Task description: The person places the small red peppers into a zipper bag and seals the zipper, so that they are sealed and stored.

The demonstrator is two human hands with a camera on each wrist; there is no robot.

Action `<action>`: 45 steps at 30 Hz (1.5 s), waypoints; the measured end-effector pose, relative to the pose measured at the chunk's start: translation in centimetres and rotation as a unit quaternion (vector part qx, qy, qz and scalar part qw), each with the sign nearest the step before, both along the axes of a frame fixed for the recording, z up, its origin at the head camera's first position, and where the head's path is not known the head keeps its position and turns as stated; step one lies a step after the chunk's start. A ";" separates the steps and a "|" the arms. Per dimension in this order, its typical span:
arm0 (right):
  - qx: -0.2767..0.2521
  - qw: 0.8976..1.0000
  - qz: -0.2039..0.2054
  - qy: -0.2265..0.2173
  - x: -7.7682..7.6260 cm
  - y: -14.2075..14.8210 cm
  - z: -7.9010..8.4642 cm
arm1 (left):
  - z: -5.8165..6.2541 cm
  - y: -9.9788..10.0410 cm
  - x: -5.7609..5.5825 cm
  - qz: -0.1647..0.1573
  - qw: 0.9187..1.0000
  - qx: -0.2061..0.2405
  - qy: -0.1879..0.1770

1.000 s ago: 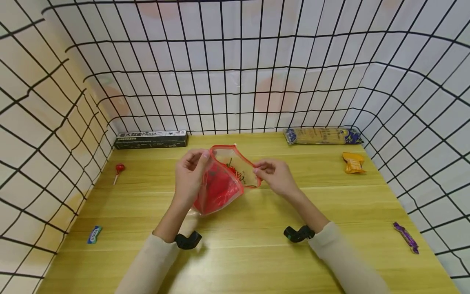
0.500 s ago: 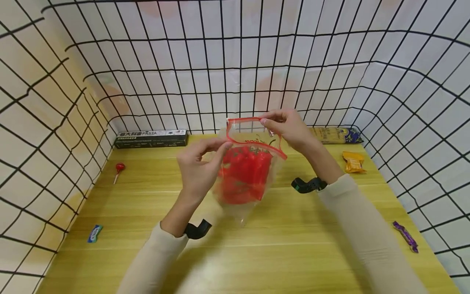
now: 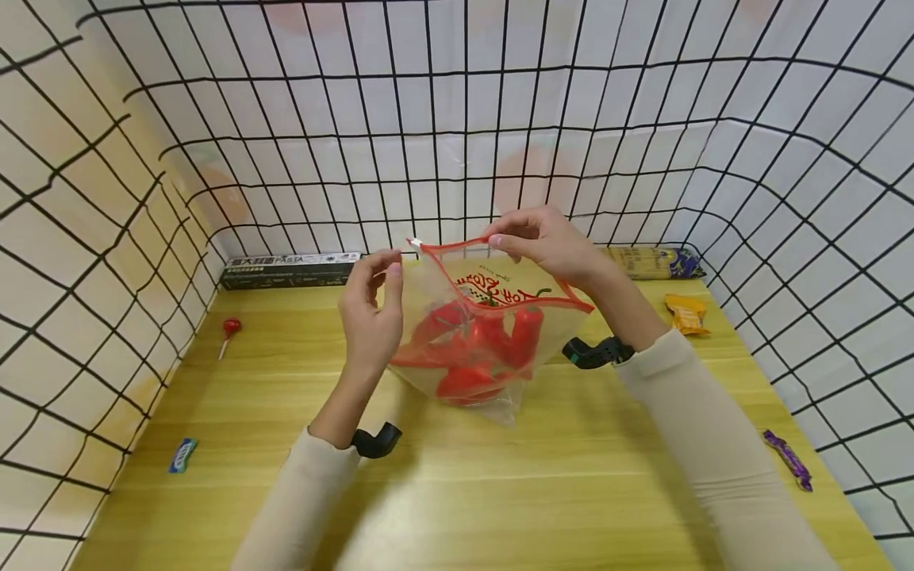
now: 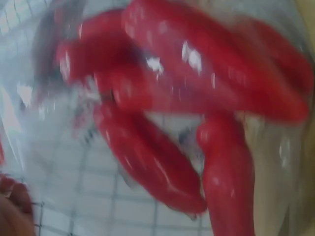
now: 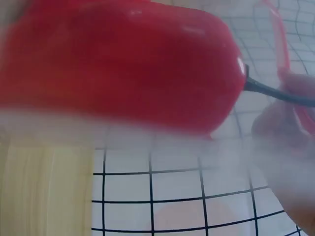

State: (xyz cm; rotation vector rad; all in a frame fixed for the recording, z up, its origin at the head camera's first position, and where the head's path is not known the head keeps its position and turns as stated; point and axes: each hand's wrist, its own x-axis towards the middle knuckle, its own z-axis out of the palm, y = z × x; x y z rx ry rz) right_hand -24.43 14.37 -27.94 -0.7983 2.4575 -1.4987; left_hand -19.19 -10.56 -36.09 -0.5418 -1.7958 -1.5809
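Observation:
A clear zip bag (image 3: pixel 528 304) with a red zip strip and red lettering hangs over the table, its mouth spread apart. Several long red peppers (image 3: pixel 467 385) lie inside it. At the bag's far rim, my right hand (image 3: pixel 546 242) pinches the red strip between thumb and fingers. Just left of the bag's white slider (image 3: pixel 416 243), my left hand (image 3: pixel 371 317) is raised with fingers loosely bent and nothing seen between them. Through the plastic, the left wrist view shows peppers (image 4: pixel 229 172) close up. One pepper (image 5: pixel 128 64) with a dark stem fills much of the right wrist view.
Along the back lie a black pasta box (image 3: pixel 289 274) and a yellow-and-blue packet (image 3: pixel 653 263). A red lollipop (image 3: pixel 230 327) and a small blue-green packet (image 3: pixel 182 456) sit left; an orange wrapped snack (image 3: pixel 687 315) and purple candy (image 3: pixel 789 461) right. Black wire grid (image 3: pixel 464 151) encloses the table.
The bag has risen and swung right, its mouth wider. My right hand has moved up and away with the rim. My left hand has let go of the bag and drawn slightly left.

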 end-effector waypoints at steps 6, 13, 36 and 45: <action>-0.011 1.000 0.010 -0.004 -0.4 0.1 -0.4 | 1.0 -1.4 -1.9 -0.150 0.977 0.004 -0.153; 0.016 0.999 0.009 0.028 -0.4 0.3 -0.4 | 3.7 -0.3 -1.1 -0.085 0.987 0.046 -0.130; 0.058 0.981 -0.059 0.173 3.7 -1.6 0.5 | 4.6 0.5 1.1 -0.052 0.995 0.076 -0.033; 0.107 0.973 -0.110 0.172 4.3 3.8 -0.1 | 2.6 -2.3 -0.4 -0.052 0.983 0.176 -0.025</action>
